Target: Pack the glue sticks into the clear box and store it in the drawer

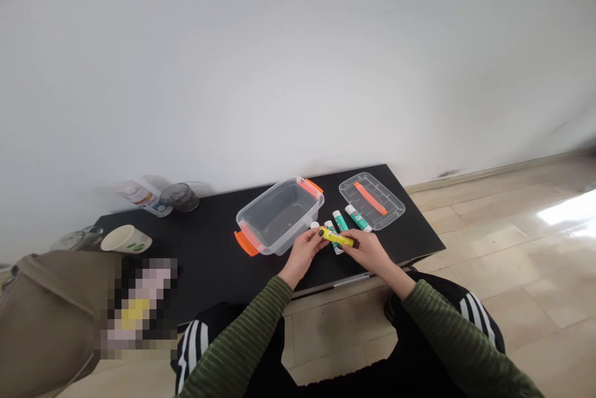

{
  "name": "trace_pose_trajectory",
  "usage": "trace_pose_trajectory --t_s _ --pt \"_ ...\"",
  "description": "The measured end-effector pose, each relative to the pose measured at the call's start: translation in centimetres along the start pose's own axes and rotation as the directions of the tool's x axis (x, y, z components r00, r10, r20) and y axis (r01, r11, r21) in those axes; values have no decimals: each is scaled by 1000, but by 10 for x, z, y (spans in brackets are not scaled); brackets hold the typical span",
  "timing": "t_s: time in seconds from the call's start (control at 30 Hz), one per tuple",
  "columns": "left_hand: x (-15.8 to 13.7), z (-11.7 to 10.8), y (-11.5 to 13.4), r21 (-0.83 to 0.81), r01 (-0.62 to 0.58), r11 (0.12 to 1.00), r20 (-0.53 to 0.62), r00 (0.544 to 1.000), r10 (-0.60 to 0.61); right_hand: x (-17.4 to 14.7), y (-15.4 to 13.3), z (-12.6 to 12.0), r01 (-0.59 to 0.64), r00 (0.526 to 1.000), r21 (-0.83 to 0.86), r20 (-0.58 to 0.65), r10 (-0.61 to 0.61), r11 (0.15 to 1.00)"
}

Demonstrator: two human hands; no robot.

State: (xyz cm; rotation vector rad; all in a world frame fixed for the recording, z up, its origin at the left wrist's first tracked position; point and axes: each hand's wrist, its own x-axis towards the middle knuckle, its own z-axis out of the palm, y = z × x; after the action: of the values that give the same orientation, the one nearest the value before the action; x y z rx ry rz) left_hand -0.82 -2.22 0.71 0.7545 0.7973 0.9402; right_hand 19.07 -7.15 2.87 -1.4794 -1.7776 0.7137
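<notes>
Both my hands hold a yellow glue stick [338,237] with dark ends, tilted above the table's front part. My left hand [305,253] pinches its left end, while the fingers of my right hand [369,253] close on its right end. Just behind lie several green glue sticks [341,221] with white caps, partly covered by the yellow one and my fingers. To the left stands a clear plastic box [279,215], lidless, with orange latches at its ends. Its clear lid [395,204] with an orange handle lies flat at the right, touching or very near one green stick.
On the black table [209,249], a paper cup [125,239], a dark glass [179,197] and a white bottle [145,198] stand at the left. Another person's brown sleeve [60,305] is at the lower left, beside a blurred patch. A wall runs behind the table.
</notes>
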Motion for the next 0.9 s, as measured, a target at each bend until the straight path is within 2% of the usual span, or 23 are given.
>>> trace_pose_trajectory --t_s 0.13,0.23,0.37,0.47,0.57,0.67,0.77,0.83,0.9 --pt "0 -1 0 64 -21 998 20 1000 20 -1 1 1 -119 993 112 25 117 987" --pt "1 -2 1 127 -47 991 47 998 41 -1 6 3 -219 975 269 86 203 938" --pt "0 -1 5 209 -80 975 73 995 66 -1 14 8 -401 915 494 258 310 771" --pt "0 0 8 271 -110 956 96 992 86 -2 17 10 -498 867 585 347 358 640" --pt "1 0 8 287 -113 951 97 991 88 -3 16 11 -538 843 602 388 373 590" --pt "5 0 5 265 -102 959 79 993 84 -1 13 11 -518 855 587 384 349 622" --pt "9 -4 3 256 -100 962 23 995 98 6 14 8 -456 889 550 329 320 700" --pt "11 -9 5 317 -116 941 -50 989 139 11 18 1 -388 921 479 218 321 787" --pt "10 -13 7 493 -110 863 -100 978 182 16 23 -6 -324 944 294 32 330 899"
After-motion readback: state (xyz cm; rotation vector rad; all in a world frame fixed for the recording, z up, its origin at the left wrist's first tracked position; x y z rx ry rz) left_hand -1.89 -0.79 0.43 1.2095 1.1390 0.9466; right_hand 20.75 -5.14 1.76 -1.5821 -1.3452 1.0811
